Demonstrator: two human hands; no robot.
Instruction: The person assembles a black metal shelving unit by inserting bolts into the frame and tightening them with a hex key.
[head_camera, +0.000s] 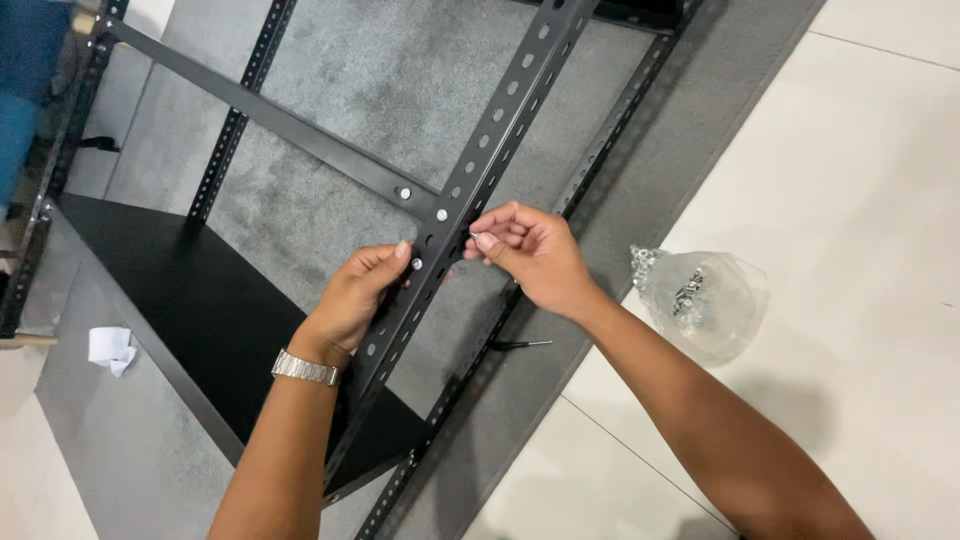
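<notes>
A dark slotted-angle upright (500, 130) of a metal rack runs diagonally through the middle. A cross bar (270, 115) meets it at a joint with two silver bolt heads (441, 214). My left hand (355, 295), with a metal watch on the wrist, presses a thumb on a bolt head just below the joint. My right hand (530, 250) pinches its fingertips together at the upright's other side, on something small that I cannot make out.
A black shelf panel (190, 290) is fixed in the rack at the left. A clear plastic bag of bolts and nuts (700, 295) lies on the white tiles at the right. A small tool (520, 344) lies on the grey mat. A white scrap (110, 348) lies at the left.
</notes>
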